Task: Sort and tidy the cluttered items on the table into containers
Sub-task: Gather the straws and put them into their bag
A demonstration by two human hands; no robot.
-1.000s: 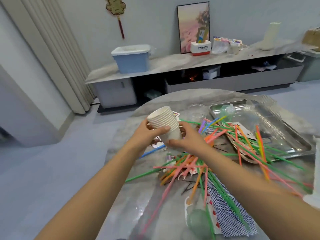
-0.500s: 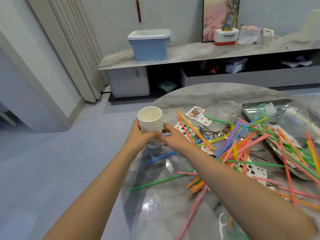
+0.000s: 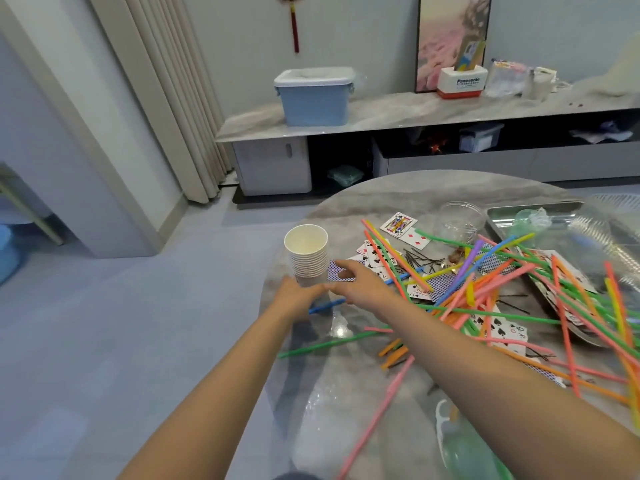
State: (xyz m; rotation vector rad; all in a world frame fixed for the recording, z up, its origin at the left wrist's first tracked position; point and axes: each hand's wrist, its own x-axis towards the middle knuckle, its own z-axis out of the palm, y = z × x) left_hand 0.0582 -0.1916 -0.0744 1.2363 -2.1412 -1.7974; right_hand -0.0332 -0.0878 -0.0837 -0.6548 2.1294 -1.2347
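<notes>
Marble round table (image 3: 398, 188) is sitting strewn with straws (image 3: 491, 289) and playing cards (image 3: 398, 223); I am watching the paper cup stack (image 3: 307, 254) standing upright at its nine-o'clock edge, the left hand (image 3: 298, 294) apparently gripping its base, the right hand (image 3: 360, 284) hovering loosely open beside it.

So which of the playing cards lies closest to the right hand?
The face-down card with the blue patterned back, directly at the right hand fingertips beside the cup stack; the others lie farther right.
</notes>
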